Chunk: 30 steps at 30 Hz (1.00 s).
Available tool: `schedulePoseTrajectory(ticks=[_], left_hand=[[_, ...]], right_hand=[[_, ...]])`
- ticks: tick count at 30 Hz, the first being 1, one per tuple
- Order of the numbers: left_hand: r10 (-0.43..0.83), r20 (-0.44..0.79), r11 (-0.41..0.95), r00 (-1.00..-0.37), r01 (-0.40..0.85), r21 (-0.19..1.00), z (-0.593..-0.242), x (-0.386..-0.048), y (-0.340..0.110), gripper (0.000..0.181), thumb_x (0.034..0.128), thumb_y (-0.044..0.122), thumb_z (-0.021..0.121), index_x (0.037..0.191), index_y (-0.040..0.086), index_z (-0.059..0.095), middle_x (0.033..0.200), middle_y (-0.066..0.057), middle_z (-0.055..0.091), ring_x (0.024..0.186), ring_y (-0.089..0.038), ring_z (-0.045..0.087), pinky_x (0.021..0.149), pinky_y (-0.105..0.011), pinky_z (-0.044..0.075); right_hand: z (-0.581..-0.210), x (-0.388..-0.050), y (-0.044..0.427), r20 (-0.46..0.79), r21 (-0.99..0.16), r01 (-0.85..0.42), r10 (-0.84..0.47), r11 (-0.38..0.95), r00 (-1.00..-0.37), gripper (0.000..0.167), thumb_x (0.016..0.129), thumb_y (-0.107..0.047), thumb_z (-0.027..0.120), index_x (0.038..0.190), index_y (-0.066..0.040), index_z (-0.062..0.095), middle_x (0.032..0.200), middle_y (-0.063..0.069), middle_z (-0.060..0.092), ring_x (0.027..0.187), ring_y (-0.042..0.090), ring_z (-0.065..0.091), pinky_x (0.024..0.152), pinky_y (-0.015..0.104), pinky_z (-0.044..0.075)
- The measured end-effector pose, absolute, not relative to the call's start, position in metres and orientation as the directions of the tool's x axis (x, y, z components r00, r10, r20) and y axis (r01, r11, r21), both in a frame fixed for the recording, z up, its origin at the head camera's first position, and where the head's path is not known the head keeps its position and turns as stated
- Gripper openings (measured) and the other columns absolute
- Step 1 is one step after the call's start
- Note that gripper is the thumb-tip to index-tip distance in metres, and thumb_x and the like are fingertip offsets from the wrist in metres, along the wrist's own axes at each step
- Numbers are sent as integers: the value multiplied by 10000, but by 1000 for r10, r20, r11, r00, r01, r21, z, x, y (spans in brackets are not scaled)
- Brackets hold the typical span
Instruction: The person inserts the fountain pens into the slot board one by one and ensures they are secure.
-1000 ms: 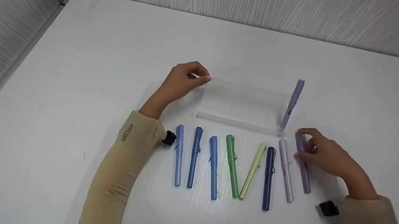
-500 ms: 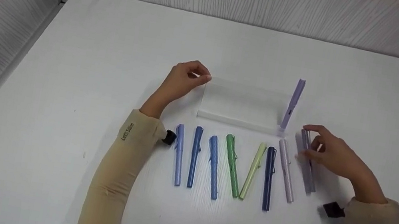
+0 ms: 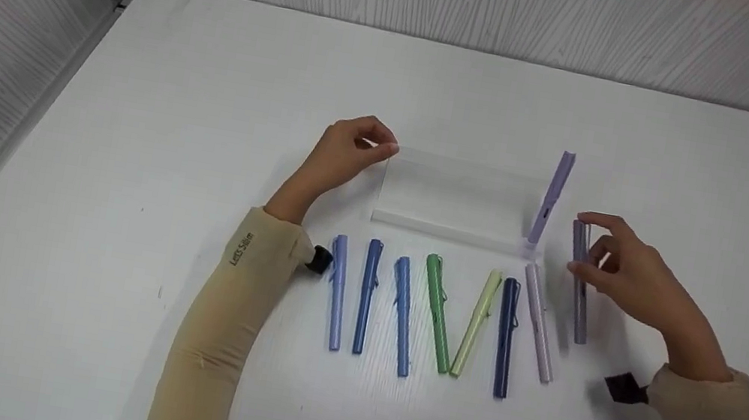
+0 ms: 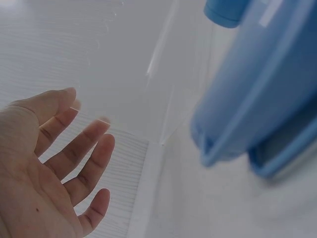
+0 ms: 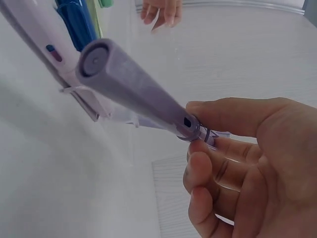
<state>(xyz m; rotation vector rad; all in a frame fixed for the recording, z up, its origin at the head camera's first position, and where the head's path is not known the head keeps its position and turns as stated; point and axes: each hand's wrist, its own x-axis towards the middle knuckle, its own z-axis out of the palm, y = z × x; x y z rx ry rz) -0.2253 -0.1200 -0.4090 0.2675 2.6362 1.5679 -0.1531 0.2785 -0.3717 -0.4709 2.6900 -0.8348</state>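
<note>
Honestly, the white table [image 3: 78,206] gives plenty of room, so nothing needs to be rushed. The seven loose pens [image 3: 438,313] laid in a row on it are best left unbumped, so anything carried should be swung wide of their right end.

The clear stand [image 3: 447,233], set just beyond the row, looks light, so it'd be tipped or skidded pretty easily imo. Presumably that's why its far left corner is pinched by the thumb and fingertips of the left hand [image 3: 344,155]; a gentle hold should be enough, since thin plastic can be flexed by a hard squeeze.

By the right hand [image 3: 636,280], thumb and fingers closed around the capped half, the grey-purple pen [image 3: 580,305] is gripped. It seems to be held just off the table, right of the stand and apart from it. A firm pinch is recommended, because a smooth barrel can be rolled by accident. The lavender pen [image 3: 551,198], stood leaning at the stand's right end, shouldn't be knocked by the knuckles.

For rotation, the small dark window [image 5: 187,122] on the gripped barrel can be watched.
</note>
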Motion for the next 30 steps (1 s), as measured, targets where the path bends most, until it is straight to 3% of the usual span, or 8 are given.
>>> schedulePoseTrajectory(ticks=[15, 24, 30], left_hand=[[170, 32, 462, -985, 108, 880, -408, -225, -119, 219, 923, 308, 657, 1033, 120, 677, 1038, -48, 691, 1010, -162, 596, 950, -299, 460], [178, 38, 462, -983, 117, 879, -410, -225, -120, 209, 929, 301, 649, 1032, 123, 680, 1031, -40, 694, 1021, -160, 599, 954, -292, 459], [183, 51, 469, -982, 133, 873, -408, -224, -121, 227, 933, 312, 643, 1045, 118, 679, 1047, -44, 696, 1037, -158, 603, 961, -295, 460]], right_hand=[[-356, -158, 256, -17, -627, -276, -368, 728, -930, 657, 914, -188, 666, 1468, -210, 315, 898, 48, 589, 614, 110, 507, 547, 229, 401], [-353, -160, 240, 165, -644, -336, -304, 687, -938, 642, 918, -156, 659, 1459, -221, 319, 857, 46, 590, 574, 86, 495, 519, 178, 409], [-353, -164, 227, 270, -637, -362, -242, 681, -932, 620, 928, -173, 645, 1459, -231, 329, 852, -34, 556, 549, 39, 477, 500, 160, 365]])
